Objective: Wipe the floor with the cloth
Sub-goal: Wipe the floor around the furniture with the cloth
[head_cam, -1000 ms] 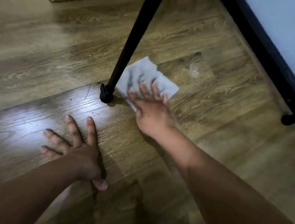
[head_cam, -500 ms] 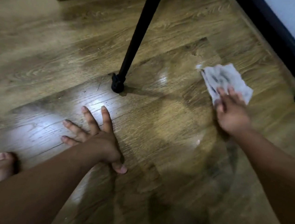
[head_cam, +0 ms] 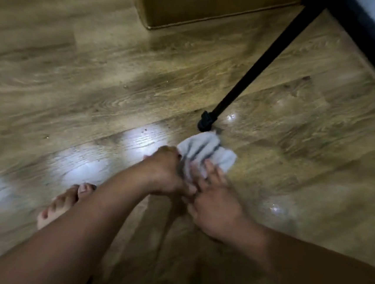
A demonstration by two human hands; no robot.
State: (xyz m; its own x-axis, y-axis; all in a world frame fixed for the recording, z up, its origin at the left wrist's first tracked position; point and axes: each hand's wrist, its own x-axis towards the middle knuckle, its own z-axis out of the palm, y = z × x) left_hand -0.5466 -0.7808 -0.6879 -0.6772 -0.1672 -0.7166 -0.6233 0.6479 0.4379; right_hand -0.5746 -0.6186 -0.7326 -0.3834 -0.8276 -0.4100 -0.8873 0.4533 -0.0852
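A crumpled white cloth [head_cam: 206, 151] with dark smudges lies on the wooden floor [head_cam: 74, 82], just in front of a black tripod foot. My left hand [head_cam: 168, 174] is curled at the cloth's left edge and grips it. My right hand [head_cam: 215, 201] lies over the cloth's near right part with its fingers stretched flat on it. Both hands meet at the cloth's near side, which they hide.
A black tripod leg [head_cam: 256, 66] slants down to its foot [head_cam: 205, 123] right behind the cloth. A brown box [head_cam: 205, 5] stands at the back. A dark baseboard [head_cam: 372, 40] runs along the right. A bare foot [head_cam: 63, 203] rests at the lower left.
The cloth has come back left from the right side to the tripod foot. My left hand has left the floor and taken hold of the cloth. The view has shifted.
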